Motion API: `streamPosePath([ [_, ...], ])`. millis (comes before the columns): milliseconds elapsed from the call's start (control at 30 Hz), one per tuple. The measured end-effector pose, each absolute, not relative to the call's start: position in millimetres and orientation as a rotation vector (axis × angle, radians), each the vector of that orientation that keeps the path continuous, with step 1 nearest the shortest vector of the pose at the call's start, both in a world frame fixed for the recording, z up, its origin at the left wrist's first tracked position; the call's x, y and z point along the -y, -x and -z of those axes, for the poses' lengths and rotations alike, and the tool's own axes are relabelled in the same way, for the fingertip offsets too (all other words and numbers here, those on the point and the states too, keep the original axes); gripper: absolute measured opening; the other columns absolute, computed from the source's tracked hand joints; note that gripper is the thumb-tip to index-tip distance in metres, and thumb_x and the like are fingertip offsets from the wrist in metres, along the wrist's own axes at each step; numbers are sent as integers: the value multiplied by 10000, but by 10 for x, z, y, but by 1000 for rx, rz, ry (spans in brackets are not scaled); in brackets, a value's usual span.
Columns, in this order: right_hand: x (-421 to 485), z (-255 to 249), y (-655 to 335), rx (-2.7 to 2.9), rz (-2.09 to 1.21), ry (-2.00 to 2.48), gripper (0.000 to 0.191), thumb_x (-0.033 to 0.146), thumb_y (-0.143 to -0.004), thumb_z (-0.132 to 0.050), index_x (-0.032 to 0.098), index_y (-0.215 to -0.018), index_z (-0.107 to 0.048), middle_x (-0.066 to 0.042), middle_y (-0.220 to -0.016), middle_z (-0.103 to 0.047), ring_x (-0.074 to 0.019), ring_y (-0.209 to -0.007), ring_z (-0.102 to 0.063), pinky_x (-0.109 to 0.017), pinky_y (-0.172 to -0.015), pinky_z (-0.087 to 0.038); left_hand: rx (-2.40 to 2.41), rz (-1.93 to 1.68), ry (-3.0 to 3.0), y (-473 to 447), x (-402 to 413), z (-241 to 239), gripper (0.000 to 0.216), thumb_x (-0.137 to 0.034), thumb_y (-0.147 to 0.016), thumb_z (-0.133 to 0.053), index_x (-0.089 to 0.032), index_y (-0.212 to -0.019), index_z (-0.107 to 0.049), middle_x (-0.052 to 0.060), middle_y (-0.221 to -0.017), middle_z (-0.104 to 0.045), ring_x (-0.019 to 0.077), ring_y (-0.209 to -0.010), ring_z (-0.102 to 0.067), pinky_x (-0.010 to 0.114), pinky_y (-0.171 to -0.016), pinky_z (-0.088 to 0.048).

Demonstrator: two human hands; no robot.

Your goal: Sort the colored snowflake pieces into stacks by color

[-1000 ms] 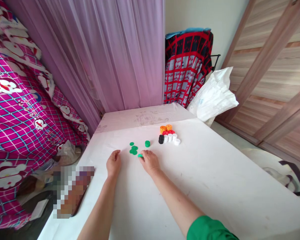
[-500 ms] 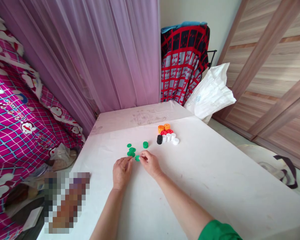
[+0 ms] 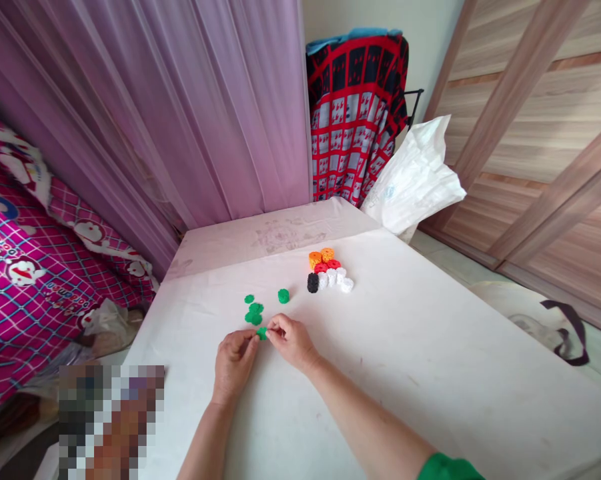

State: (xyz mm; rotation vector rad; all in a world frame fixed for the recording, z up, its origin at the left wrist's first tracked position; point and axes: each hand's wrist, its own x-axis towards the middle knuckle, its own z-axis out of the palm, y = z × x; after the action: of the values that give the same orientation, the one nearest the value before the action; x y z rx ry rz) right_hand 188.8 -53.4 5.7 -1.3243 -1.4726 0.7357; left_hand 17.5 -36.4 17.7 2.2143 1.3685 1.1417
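My left hand (image 3: 236, 360) and my right hand (image 3: 291, 341) are both closed, pinching a small green flower-shaped disc (image 3: 262, 333) between them just above the white table cover. Beyond my left hand lie several loose green discs (image 3: 254, 313), some overlapping. A single green disc (image 3: 249, 299) rests a little apart behind them. Farther from my right hand stands a short stack of green discs (image 3: 283, 295). Whether the held piece is one disc or more, I cannot tell.
On the white-covered table (image 3: 380, 360) are stacks of orange discs (image 3: 321, 257), red discs (image 3: 327, 267), white discs (image 3: 335, 279) and black discs (image 3: 313, 283). A white bag (image 3: 410, 177) stands past the far right corner. Purple curtains (image 3: 220, 120) hang behind.
The green disc has been lifted off the table by my right hand and drawn nearer to me. My left fingers have closed on its other side. The camera view has shifted slightly.
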Motion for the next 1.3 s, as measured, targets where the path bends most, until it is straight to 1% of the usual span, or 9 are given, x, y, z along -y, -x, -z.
streamPosePath([
  [200, 550, -93, -1879, 1537, -734, 1276, 194, 216, -827, -557, 235, -979, -676, 5, -825, -744, -117, -684, -652, -196, -648, -474, -1347, -1160, -2155, -174, 371, -185, 222, -399, -837, -568, -230, -804, -708, 22, -747, -734, 177, -704, -673, 315, -692, -544],
  [400, 583, -91, -1868, 1652, -556, 1237, 231, 176, -835, -541, 228, -992, -703, -16, -864, -733, -132, -749, -656, -208, -706, -495, -1372, -1130, -2083, -162, 380, -176, 259, -424, -832, -554, -224, -766, -704, 32, -735, -724, 188, -704, -672, 329, -702, -553],
  [533, 629, -93, -1839, 1765, -433, 1228, 360, 113, -772, -570, 250, -1090, -669, -11, -895, -707, -142, -758, -645, -234, -734, -514, -1350, -1088, -2001, -159, 399, -191, 291, -442, -831, -534, -220, -759, -707, 42, -732, -721, 193, -706, -673, 325, -700, -558],
  [667, 658, -64, -1799, 1843, -301, 1231, 469, 60, -711, -547, 278, -1113, -650, -15, -938, -685, -174, -853, -646, -273, -776, -530, -1320, -1027, -1984, -167, 422, -235, 307, -447, -830, -524, -227, -712, -703, 45, -718, -722, 201, -705, -668, 341, -742, -553],
  [833, 682, -59, -1785, 1901, -194, 1287, 477, 56, -707, -545, 281, -1118, -637, -30, -990, -668, -187, -891, -644, -290, -795, -537, -1320, -1001, -1964, -171, 425, -233, 299, -429, -837, -523, -224, -710, -699, 42, -721, -720, 201, -717, -664, 338, -769, -534],
  [967, 690, -83, -1775, 1919, -101, 1318, 434, 59, -711, -553, 269, -1081, -638, -34, -970, -665, -194, -879, -645, -293, -767, -538, -1308, -1011, -1938, -174, 422, -222, 303, -435, -835, -536, -219, -692, -693, 37, -697, -710, 195, -695, -656, 326, -757, -527],
  [1133, 675, -72, -1801, 1845, -71, 1303, 333, 118, -752, -575, 250, -1052, -633, -34, -923, -658, -187, -845, -644, -290, -758, -530, -1304, -1034, -1888, -179, 448, -261, 382, -523, -845, -529, -209, -697, -687, 29, -678, -690, 181, -684, -638, 305, -743, -525],
  [1233, 642, -67, -1924, 1737, -65, 1326, 277, 184, -806, -573, 236, -1073, -625, -55, -945, -653, -188, -861, -639, -293, -774, -525, -1339, -1079, -1746, -177, 463, -276, 438, -579, -847, -506, -196, -743, -693, 38, -723, -698, 187, -723, -645, 291, -725, -530],
  [1300, 591, -69, -2051, 1640, -44, 1361, 259, 236, -837, -562, 225, -1089, -621, -61, -933, -643, -179, -808, -626, -292, -746, -522, -1364, -1119, -1650, -175, 462, -280, 480, -614, -841, -491, -189, -766, -701, 50, -771, -714, 200, -770, -661, 295, -741, -536],
])
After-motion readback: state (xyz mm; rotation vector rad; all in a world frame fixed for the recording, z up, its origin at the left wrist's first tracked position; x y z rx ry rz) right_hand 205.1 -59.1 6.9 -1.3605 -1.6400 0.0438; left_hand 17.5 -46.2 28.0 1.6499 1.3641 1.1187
